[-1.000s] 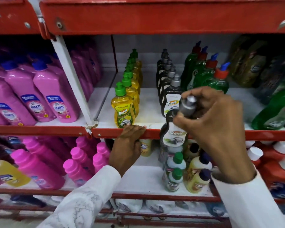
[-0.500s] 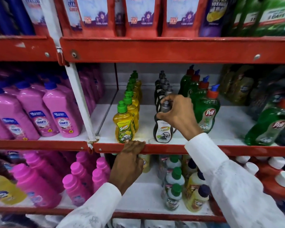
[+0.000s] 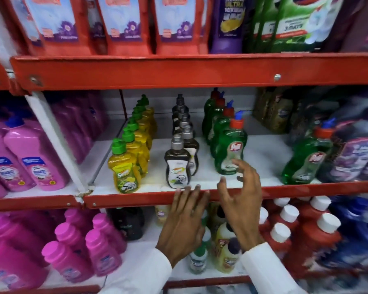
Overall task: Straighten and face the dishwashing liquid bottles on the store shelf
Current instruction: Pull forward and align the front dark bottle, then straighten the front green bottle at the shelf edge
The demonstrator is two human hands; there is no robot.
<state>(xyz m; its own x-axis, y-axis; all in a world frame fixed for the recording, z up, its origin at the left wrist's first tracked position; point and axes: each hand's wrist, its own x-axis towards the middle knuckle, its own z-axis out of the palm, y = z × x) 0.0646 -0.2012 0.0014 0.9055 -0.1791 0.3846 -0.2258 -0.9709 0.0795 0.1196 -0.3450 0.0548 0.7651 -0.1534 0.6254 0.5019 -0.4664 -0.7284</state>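
Even indoor light, dim shelf recesses, motion blur throughout, wide-angle bending at edges

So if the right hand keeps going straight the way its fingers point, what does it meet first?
Most likely the front green Pril bottle: the right hand is open, fingers aimed up at its lower label. Whether they already touch is unclear.

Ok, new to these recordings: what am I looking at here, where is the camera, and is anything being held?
The camera sits on a person's head, looking forward and down at a store shelf. No machine: the two bare hands are the person's own. The left hand rests its fingers on the red shelf edge. The right hand hovers open in front of the green bottle, holding nothing. On the shelf stand rows of bottles: a yellow row, a dark row and the green ones. The picture is somewhat blurred.
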